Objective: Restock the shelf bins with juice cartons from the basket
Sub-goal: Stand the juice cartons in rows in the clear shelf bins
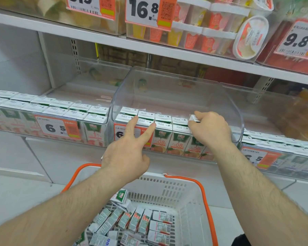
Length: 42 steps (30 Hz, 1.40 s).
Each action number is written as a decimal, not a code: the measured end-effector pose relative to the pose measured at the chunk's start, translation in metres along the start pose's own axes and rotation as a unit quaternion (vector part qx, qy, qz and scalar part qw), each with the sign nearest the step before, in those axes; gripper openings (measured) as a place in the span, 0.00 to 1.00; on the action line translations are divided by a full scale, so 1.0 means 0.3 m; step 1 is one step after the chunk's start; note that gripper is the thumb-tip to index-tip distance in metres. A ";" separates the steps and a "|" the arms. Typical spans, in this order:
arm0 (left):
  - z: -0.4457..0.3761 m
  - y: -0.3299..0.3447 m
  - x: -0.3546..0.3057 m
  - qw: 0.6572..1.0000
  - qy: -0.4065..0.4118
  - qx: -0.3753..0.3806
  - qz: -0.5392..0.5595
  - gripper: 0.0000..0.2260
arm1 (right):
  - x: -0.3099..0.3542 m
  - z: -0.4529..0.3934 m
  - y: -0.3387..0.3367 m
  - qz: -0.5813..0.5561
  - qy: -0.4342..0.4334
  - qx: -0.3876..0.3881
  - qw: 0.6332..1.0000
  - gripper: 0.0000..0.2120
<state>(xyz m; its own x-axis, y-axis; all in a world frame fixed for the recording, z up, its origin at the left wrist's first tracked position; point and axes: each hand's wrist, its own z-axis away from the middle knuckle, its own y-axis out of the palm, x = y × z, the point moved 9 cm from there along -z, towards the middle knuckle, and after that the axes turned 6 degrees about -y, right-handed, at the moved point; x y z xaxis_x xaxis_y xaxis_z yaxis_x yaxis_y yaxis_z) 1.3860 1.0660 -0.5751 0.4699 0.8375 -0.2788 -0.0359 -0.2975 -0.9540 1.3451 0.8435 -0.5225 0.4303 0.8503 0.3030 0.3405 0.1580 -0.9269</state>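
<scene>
A small white-topped juice carton (pixel 194 118) is gripped by the curled fingers of the right hand (pixel 211 129) at the right end of the clear plastic shelf bin (pixel 176 89). Two straight, spread fingers (pixel 146 133) of the left hand (pixel 127 153) are laid on the cartons' tops, above the white orange-handled basket (pixel 190 196).

You've got price tags reading "16.8" (pixel 143 10) and "9.8" (pixel 297 40) on the upper shelf bins. Left bin tag (pixel 56 127) reads "6 5". Cartons in the middle bin (pixel 179 139) show "100%" and "08".

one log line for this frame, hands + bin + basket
left hand: open, fingertips on carton tops | right hand: seating juice carton in middle bin | basket: cartons remain
</scene>
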 end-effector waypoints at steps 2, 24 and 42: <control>0.000 0.002 0.002 1.000 -0.001 0.002 0.000 0.40 | 0.010 0.003 0.002 0.012 -0.004 0.024 1.000 0.24; 0.018 -0.084 0.067 0.828 -0.080 -0.032 0.554 0.14 | 0.191 0.143 -0.112 -0.059 -0.177 -0.204 0.961 0.21; 0.072 -0.121 0.048 0.630 -0.040 0.168 0.757 0.20 | 0.359 0.393 0.223 -0.656 -0.035 0.264 0.706 0.26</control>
<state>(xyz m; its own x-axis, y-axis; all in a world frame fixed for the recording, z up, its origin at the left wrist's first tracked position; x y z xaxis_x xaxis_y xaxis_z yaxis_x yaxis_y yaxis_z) 1.3752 1.0988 -0.5468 -0.3734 -0.2655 -0.8889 -0.5813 -0.6797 0.4473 1.3157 1.0051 -0.5781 -0.0158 -0.1813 0.9833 0.0405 0.9825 0.1818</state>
